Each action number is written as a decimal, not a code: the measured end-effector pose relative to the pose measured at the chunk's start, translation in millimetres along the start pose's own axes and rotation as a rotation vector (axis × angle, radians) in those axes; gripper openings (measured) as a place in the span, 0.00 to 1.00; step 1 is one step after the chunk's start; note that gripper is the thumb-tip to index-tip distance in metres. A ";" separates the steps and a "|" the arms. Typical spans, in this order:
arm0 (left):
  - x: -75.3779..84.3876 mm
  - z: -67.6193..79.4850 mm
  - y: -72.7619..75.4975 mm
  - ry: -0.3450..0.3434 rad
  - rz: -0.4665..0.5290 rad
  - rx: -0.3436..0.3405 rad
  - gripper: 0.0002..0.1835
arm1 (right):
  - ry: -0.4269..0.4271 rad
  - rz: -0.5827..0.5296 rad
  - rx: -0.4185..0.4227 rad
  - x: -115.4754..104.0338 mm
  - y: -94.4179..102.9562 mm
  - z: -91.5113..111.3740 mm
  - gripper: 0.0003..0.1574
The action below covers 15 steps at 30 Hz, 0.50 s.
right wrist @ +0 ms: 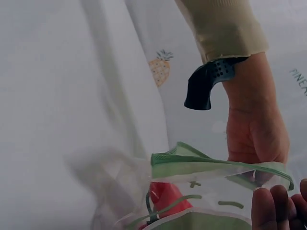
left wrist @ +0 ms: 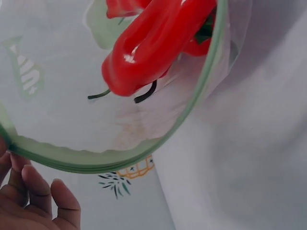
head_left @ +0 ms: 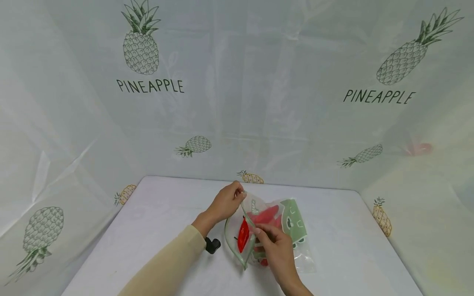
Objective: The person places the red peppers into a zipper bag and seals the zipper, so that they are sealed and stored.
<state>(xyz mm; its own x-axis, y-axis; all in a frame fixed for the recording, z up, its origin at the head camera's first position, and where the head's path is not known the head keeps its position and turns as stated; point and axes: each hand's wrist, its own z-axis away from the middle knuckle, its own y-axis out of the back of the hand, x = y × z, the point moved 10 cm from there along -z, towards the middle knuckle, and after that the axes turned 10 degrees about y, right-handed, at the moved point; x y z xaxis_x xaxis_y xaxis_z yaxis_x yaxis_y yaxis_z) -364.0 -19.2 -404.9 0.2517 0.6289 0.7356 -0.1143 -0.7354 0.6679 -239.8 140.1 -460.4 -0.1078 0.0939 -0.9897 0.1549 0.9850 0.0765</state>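
Note:
A clear zip bag [head_left: 253, 205] with a green printed pattern and a green zip rim lies on the table, its mouth gaping to the left. Inside are several red peppers [head_left: 243, 235]; in the left wrist view one long glossy pepper [left wrist: 153, 48] lies toward the mouth, with thin dark stems showing. At the far end of the mouth, my left hand [head_left: 226, 202] pinches the green rim between thumb and fingers. My right hand [head_left: 275, 248] pinches the rim on the mouth's right side, over the bag's body. Its fingers [right wrist: 276, 208] show in the right wrist view's lower corner.
A white tabletop [head_left: 159, 213] extends around the bag. Behind it hangs a pale curtain [head_left: 259, 102] printed with pineapples, and more of it encloses both sides. A black wrist camera mount [head_left: 212, 245] sticks out from the left wrist, close to the bag's mouth.

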 end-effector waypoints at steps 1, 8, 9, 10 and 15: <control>-0.4 0.4 0.3 -0.004 0.008 0.010 0.04 | -0.007 0.009 0.008 0.9 1.4 1.5 0.18; -13.2 -2.5 -0.4 0.025 0.052 0.060 0.04 | -0.066 0.046 0.044 15.1 8.9 13.1 0.19; -14.0 -2.8 -0.1 0.027 0.057 0.065 0.05 | -0.079 0.042 0.039 19.5 8.7 14.9 0.19; -14.3 -3.0 0.6 0.026 0.063 0.069 0.05 | -0.095 0.038 0.033 24.8 8.1 17.0 0.19; -14.5 -3.7 2.2 0.036 0.091 0.073 0.05 | -0.153 -0.001 -0.039 52.9 -1.9 30.1 0.19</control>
<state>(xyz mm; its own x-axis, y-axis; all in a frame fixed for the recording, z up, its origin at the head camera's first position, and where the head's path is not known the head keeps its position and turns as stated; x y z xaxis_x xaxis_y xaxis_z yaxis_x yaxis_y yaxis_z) -371.5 -29.0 -413.6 0.2084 0.5665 0.7973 -0.0647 -0.8054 0.5892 -216.3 138.8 -516.5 0.0434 0.0723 -0.9964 0.1160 0.9903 0.0769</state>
